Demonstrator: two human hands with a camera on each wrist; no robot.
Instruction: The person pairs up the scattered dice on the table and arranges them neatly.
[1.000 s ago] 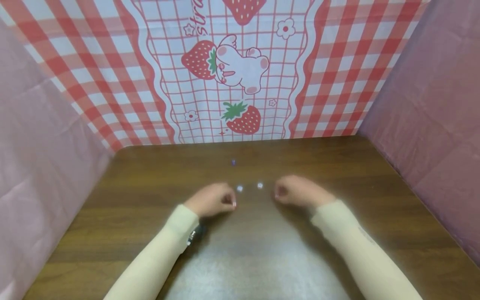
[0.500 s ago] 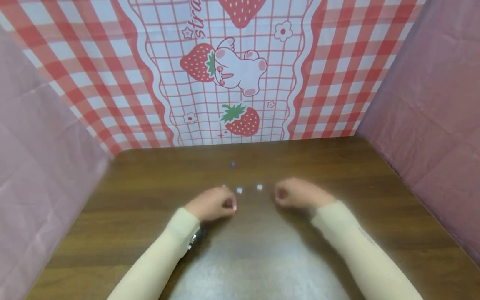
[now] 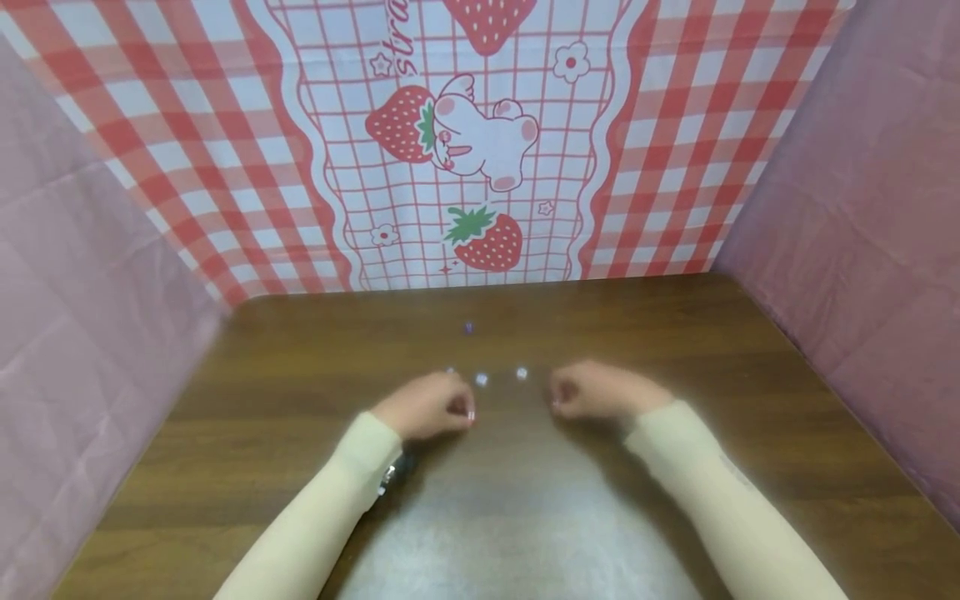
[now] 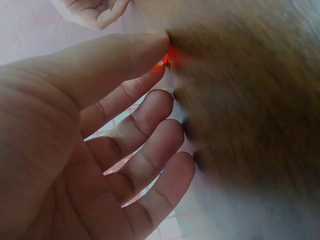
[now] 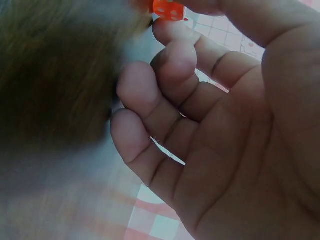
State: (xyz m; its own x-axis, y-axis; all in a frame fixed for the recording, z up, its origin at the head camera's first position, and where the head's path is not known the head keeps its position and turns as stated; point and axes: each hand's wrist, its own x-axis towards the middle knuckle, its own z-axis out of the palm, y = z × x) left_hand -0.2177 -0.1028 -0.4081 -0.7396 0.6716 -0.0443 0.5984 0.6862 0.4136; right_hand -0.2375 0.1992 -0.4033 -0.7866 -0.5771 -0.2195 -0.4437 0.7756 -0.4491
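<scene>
Well to the left of my grip hangs a creased, matte pink cloth (image 3: pixel 82 325). My left hand (image 3: pixel 423 406), at the end of a smooth cream sleeve (image 3: pixel 315 512), pinches a small, glowing red piece (image 4: pixel 161 63) between thumb and index fingertips; its exact shape is mostly covered. My other left fingers bend loosely, side by side. Just past my left knuckles a pale piece (image 3: pixel 450 371) is partly hidden. Between my two hands, on glossy brown wood-grain table (image 3: pixel 540 492), sit a white block (image 3: pixel 482 380), nearer my left, and a second white block (image 3: pixel 522 374), nearer my right; a tiny purple piece (image 3: pixel 468 328) lies farther out. My right hand (image 3: pixel 609 390) pinches an orange-red block (image 5: pixel 169 9) with pale dots at the thumb and index tips, remaining fingers curving beneath. Beyond both grips rises a red-and-white checked cloth (image 3: pixel 675 158).
</scene>
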